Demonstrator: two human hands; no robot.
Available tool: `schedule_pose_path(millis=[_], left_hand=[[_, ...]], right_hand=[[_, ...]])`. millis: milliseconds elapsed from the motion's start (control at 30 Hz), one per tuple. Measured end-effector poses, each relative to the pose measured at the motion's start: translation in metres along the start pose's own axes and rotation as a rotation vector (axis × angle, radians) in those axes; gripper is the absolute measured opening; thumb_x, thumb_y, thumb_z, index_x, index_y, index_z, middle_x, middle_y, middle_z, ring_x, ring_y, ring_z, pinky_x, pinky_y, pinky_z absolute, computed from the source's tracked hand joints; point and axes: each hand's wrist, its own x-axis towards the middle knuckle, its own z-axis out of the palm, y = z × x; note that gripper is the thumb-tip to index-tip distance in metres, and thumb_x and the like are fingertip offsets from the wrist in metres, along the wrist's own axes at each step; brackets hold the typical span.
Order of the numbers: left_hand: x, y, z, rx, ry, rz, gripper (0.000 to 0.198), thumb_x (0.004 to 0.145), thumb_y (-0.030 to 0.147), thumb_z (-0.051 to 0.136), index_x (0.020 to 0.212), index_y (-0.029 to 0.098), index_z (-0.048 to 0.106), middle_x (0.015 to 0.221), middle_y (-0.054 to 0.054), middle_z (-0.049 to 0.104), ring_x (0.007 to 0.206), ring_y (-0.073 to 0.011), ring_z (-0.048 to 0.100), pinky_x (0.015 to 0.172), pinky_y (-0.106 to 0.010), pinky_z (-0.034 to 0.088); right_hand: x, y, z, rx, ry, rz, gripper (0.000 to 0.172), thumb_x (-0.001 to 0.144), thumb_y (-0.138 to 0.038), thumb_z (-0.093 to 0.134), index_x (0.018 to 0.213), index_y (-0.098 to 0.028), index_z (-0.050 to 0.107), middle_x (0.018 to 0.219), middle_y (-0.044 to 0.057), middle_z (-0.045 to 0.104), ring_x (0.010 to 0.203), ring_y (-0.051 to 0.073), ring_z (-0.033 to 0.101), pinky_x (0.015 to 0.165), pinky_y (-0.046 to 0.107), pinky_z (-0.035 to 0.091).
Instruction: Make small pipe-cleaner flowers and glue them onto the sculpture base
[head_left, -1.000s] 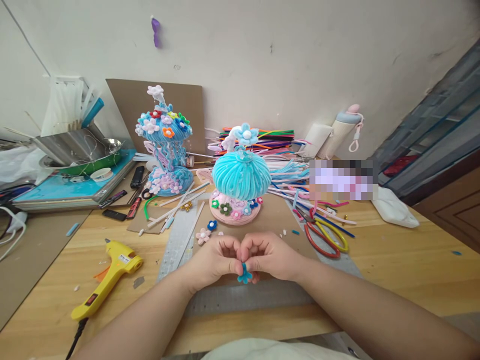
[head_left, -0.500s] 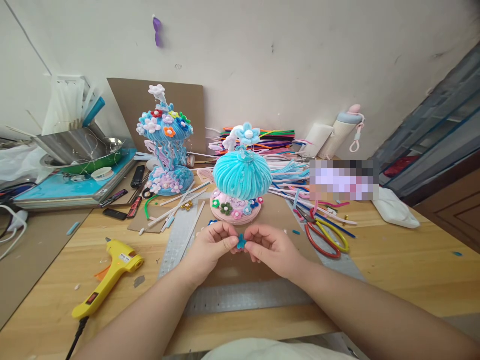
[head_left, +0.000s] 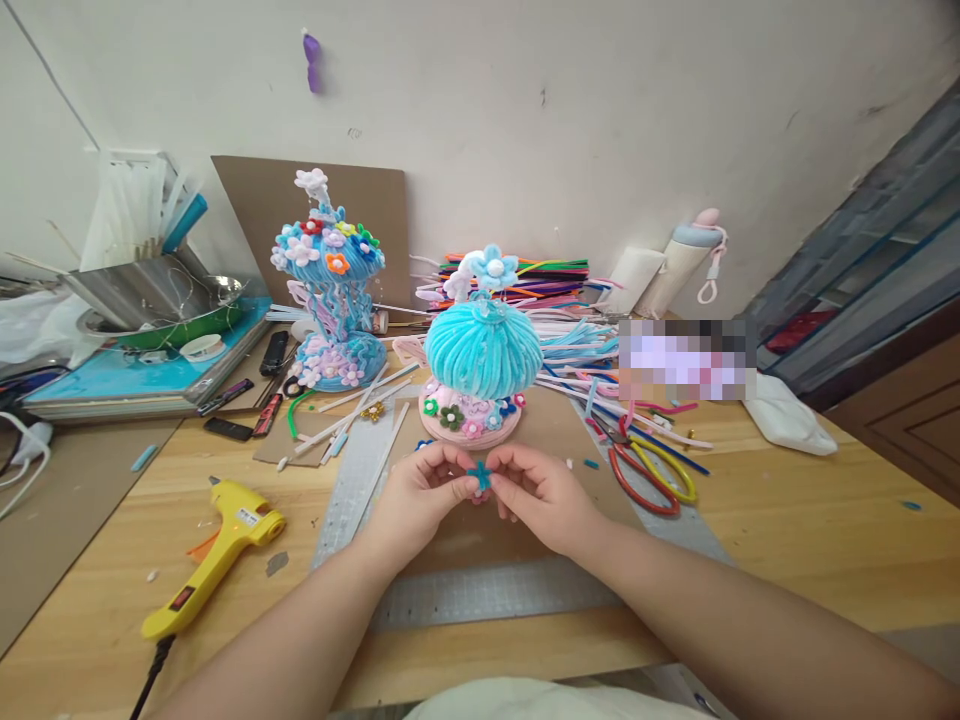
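Note:
A small teal flower shape [head_left: 480,475] is pinched between both hands, low in the middle of the view. My left hand [head_left: 427,495] grips its left side with thumb and fingers, and my right hand [head_left: 536,495] grips its right side. Just beyond stands a fluffy turquoise dome [head_left: 484,345] above a round pink base [head_left: 469,430] with small colored flowers. A light blue flower [head_left: 495,267] tops the dome. Part of a pink flower shows just under the teal one; what bears it is hidden.
A yellow glue gun [head_left: 217,555] lies at the left. Red-and-yellow-handled scissors [head_left: 652,475] lie at the right. A taller blue flowered piece [head_left: 330,280] stands back left. Pipe cleaners [head_left: 517,280] are heaped behind the dome, and cardboard [head_left: 450,545] lies under my hands.
The teal flower has turned and its petals now show spread out between my fingertips. Both hands keep their pinch, and the whole view has shifted very slightly.

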Motion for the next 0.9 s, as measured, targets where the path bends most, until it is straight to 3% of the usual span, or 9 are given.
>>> schedule_pose_path(millis=[533,733,900], left_hand=[[-0.0024,0.0000,-0.0029,0.025,-0.029,-0.039,0.016,0.064,0.022,0.070,0.071,0.012,0.060,0.066,-0.002,0.065,0.064,-0.0124,0.059,0.064,-0.025,0.045],[-0.0027,-0.0020,-0.0058,0.025,-0.120,-0.068,0.016,0.068,0.024,0.068,0.071,0.011,0.058,0.065,-0.002,0.062,0.061,-0.0119,0.056,0.063,-0.026,0.043],[-0.0021,-0.0038,-0.0013,-0.028,-0.081,-0.031,0.018,0.071,0.025,0.065,0.079,0.012,0.056,0.069,-0.002,0.061,0.063,-0.0106,0.055,0.064,-0.026,0.043]], right_hand=[[0.0017,-0.0006,-0.0003,0.108,-0.061,0.103,0.018,0.081,-0.035,0.052,0.079,-0.018,0.048,0.065,-0.003,0.053,0.044,0.005,0.048,0.039,0.015,0.036],[0.0054,-0.0015,-0.0003,0.243,-0.135,0.169,0.027,0.075,-0.041,0.058,0.074,-0.017,0.046,0.059,-0.003,0.055,0.039,0.006,0.048,0.035,0.016,0.035],[0.0044,-0.0008,0.0022,0.238,-0.060,0.116,0.023,0.079,-0.038,0.055,0.075,-0.018,0.045,0.060,-0.003,0.056,0.040,0.005,0.046,0.036,0.016,0.034]])
